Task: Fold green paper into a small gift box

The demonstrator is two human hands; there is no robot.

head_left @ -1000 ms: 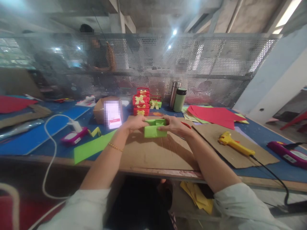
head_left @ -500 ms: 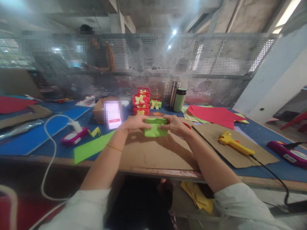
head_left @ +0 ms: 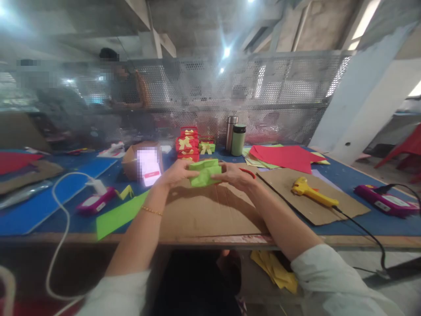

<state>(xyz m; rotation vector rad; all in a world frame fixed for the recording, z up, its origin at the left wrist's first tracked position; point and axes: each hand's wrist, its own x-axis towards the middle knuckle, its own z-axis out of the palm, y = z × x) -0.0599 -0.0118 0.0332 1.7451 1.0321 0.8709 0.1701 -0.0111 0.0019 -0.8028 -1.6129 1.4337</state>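
- One folded green paper piece [head_left: 205, 172] at frame centre, pinched between left hand [head_left: 176, 172] and right hand [head_left: 232, 174], above the cardboard sheet [head_left: 210, 210].
- Two flasks [head_left: 234, 139], one yellow glue gun [head_left: 309, 191], maybe three red gift boxes [head_left: 186, 144], blurry.
- Compared with a second ago, the paper's lifted and more crumpled.

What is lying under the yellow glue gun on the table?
The yellow glue gun lies on a brown cardboard sheet, which rests on the blue table. Its black cord trails off the edge. What the cardboard covers cannot be seen.
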